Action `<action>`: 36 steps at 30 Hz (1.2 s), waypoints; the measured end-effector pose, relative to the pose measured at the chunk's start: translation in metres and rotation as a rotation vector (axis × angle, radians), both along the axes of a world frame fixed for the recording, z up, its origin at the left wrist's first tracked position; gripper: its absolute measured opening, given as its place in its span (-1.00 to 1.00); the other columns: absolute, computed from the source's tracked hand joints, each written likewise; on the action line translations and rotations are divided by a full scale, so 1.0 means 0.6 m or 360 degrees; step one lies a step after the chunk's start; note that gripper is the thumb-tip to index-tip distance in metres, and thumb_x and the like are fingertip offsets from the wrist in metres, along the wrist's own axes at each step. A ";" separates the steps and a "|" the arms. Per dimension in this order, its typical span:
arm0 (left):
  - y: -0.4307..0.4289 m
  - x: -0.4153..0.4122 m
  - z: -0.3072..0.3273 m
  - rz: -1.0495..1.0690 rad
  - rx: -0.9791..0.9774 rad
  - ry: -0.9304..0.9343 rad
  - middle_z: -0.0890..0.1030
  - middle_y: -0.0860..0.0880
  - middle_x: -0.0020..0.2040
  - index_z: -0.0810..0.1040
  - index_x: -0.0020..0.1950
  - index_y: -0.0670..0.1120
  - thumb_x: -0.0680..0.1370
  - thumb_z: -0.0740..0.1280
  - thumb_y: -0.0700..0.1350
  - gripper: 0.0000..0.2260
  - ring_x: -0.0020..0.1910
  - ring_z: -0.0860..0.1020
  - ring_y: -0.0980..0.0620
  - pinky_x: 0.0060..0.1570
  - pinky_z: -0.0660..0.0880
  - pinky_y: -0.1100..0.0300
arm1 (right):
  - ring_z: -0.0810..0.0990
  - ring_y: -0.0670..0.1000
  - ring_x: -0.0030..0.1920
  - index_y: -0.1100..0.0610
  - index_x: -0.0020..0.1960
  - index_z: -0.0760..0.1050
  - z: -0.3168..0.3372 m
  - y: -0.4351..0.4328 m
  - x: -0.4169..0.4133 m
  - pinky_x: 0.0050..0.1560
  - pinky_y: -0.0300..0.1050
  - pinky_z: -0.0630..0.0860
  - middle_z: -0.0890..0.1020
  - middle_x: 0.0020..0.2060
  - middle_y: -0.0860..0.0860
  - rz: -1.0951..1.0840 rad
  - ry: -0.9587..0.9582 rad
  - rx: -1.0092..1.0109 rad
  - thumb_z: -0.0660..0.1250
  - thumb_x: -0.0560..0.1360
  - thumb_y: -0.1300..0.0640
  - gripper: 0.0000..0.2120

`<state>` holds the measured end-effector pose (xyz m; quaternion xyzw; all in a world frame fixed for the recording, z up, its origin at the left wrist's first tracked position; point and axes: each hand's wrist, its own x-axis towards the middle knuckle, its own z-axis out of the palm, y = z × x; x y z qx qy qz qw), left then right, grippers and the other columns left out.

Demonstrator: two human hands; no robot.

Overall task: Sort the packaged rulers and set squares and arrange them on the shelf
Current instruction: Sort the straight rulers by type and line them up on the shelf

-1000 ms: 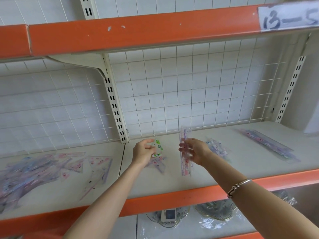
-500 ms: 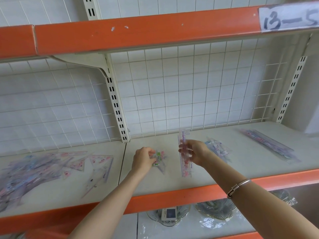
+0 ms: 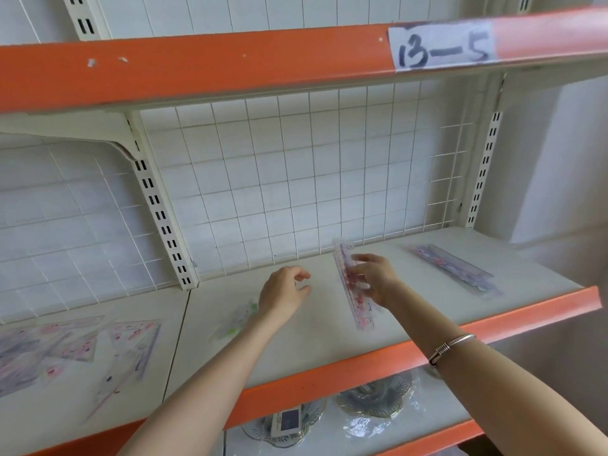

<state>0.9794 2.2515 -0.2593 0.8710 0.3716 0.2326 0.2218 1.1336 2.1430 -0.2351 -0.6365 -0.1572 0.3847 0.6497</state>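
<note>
My right hand (image 3: 375, 279) grips a long packaged ruler (image 3: 357, 304) with pink print, held tilted above the middle of the cream shelf (image 3: 316, 337). My left hand (image 3: 284, 292) hovers to its left with loosely curled fingers and holds nothing. A small green-printed packet (image 3: 235, 319) lies blurred on the shelf just left of that hand. A pile of packaged set squares (image 3: 75, 347) covers the shelf's left section. A stack of packaged rulers (image 3: 454, 269) lies at the far right.
An orange upper shelf edge with a label reading 13-5 (image 3: 442, 47) hangs overhead. A white wire grid (image 3: 296, 179) backs the shelf. An orange front lip (image 3: 394, 357) runs below. Wrapped glass dishes (image 3: 375, 398) sit on the lower shelf.
My left hand let go of the green-printed packet, which now lies on the shelf to its left. My right hand still holds the ruler. The camera view has shifted left.
</note>
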 end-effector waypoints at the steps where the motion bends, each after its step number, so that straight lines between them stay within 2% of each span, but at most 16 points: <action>1: -0.006 0.018 0.001 -0.0027 0.0011 0.0002 0.60 0.08 0.06 0.60 0.11 0.04 0.49 0.38 -0.07 -0.81 -0.05 0.48 0.11 -0.06 0.39 0.24 | 0.51 0.01 -0.36 0.21 0.22 0.47 0.000 -0.008 0.021 -0.44 -0.16 0.54 0.56 -0.28 0.14 -0.0040 -0.0062 -0.0023 0.26 0.46 0.49 -0.62; 4: -0.026 0.070 0.004 -0.0101 0.0036 -0.0004 0.59 0.08 0.07 0.60 0.12 0.03 0.51 0.37 -0.07 -0.81 0.01 0.51 0.07 -0.05 0.38 0.24 | 0.52 0.01 -0.39 0.22 0.25 0.45 -0.002 -0.036 0.088 -0.32 -0.10 0.57 0.56 -0.32 0.14 -0.0159 -0.0241 -0.0097 0.25 0.47 0.48 -0.61; 7: -0.045 0.121 0.002 -0.0161 0.0047 -0.0020 0.59 0.07 0.07 0.60 0.13 0.02 0.51 0.37 -0.07 -0.80 0.03 0.52 0.06 -0.06 0.37 0.26 | 0.51 0.03 -0.46 0.22 0.27 0.46 -0.010 -0.056 0.152 -0.33 -0.12 0.57 0.57 -0.37 0.14 -0.0282 -0.0464 -0.0247 0.21 0.48 0.46 -0.60; 9: -0.057 0.154 0.001 -0.0186 0.0046 -0.0022 0.60 0.07 0.08 0.60 0.13 0.02 0.51 0.36 -0.08 -0.80 0.05 0.52 0.06 -0.04 0.38 0.25 | 0.48 0.00 -0.51 0.18 0.28 0.47 -0.017 -0.069 0.188 -0.43 -0.21 0.52 0.57 -0.38 0.12 -0.0339 -0.0648 -0.0391 0.14 0.47 0.42 -0.57; 11: -0.067 0.185 0.001 -0.0206 0.0066 -0.0009 0.60 0.07 0.08 0.60 0.13 0.02 0.51 0.36 -0.08 -0.79 0.07 0.52 0.05 0.02 0.40 0.22 | 0.44 -0.04 -0.51 0.14 0.28 0.48 -0.019 -0.081 0.219 -0.58 -0.36 0.36 0.57 -0.34 0.10 -0.0332 -0.0850 -0.0506 0.13 0.48 0.36 -0.58; 12: -0.072 0.199 0.002 -0.0217 0.0079 0.0000 0.60 0.07 0.08 0.60 0.14 0.02 0.51 0.36 -0.07 -0.79 0.08 0.52 0.05 0.05 0.41 0.20 | 0.48 -0.03 -0.44 0.15 0.29 0.47 -0.018 -0.086 0.233 -0.52 -0.36 0.38 0.59 -0.26 0.10 -0.0312 -0.0949 -0.0537 0.15 0.49 0.33 -0.61; 14: -0.080 0.223 0.002 -0.0227 0.0099 0.0004 0.60 0.07 0.08 0.60 0.14 0.02 0.51 0.35 -0.07 -0.79 0.10 0.52 0.04 0.09 0.41 0.18 | 0.60 0.09 -0.06 0.18 0.31 0.47 -0.019 -0.093 0.263 -0.10 -0.24 0.47 0.62 0.03 0.14 -0.0293 -0.1118 -0.0608 0.23 0.52 0.26 -0.64; 15: -0.083 0.233 0.002 -0.0226 0.0106 0.0005 0.60 0.07 0.08 0.60 0.14 0.02 0.51 0.35 -0.06 -0.79 0.10 0.52 0.03 0.10 0.41 0.17 | 0.56 0.13 0.13 0.19 0.32 0.46 -0.020 -0.095 0.277 0.07 -0.18 0.43 0.59 0.15 0.15 -0.0290 -0.1162 -0.0655 0.26 0.53 0.23 -0.64; 16: -0.085 0.242 0.002 -0.0225 0.0117 0.0013 0.60 0.08 0.08 0.59 0.15 0.02 0.52 0.35 -0.05 -0.79 0.11 0.52 0.04 0.11 0.41 0.17 | 0.52 0.15 0.22 0.19 0.32 0.45 -0.022 -0.096 0.291 0.14 -0.16 0.40 0.57 0.21 0.16 -0.0278 -0.1178 -0.0694 0.26 0.53 0.23 -0.64; 23: -0.091 0.276 -0.012 -0.0227 0.0211 0.0136 0.59 0.08 0.12 0.58 0.15 0.03 0.53 0.32 -0.02 -0.79 0.12 0.50 0.03 0.15 0.38 0.15 | 0.44 0.21 0.28 0.25 0.36 0.39 -0.053 -0.104 0.341 0.25 -0.03 0.37 0.47 0.28 0.24 -0.0203 -0.1318 -0.0939 0.16 0.51 0.36 -0.58; 28: -0.087 0.280 -0.016 -0.0231 0.0337 0.0279 0.57 0.04 0.16 0.57 0.17 0.03 0.56 0.27 0.01 -0.78 0.16 0.48 -0.01 0.17 0.32 0.15 | 0.32 0.19 0.33 0.14 0.37 0.40 -0.067 -0.110 0.344 0.30 -0.04 0.26 0.41 0.32 0.19 -0.0175 -0.1459 -0.1132 0.19 0.52 0.32 -0.57; 36: -0.081 0.262 -0.013 -0.0247 0.0620 0.0530 0.51 0.04 0.25 0.51 0.27 0.04 0.59 0.19 0.00 -0.72 0.24 0.43 0.00 0.22 0.20 0.19 | 0.33 0.16 0.32 0.06 0.32 0.45 -0.071 -0.112 0.336 0.28 -0.03 0.20 0.46 0.27 0.15 -0.0148 -0.1545 -0.1109 0.19 0.52 0.25 -0.61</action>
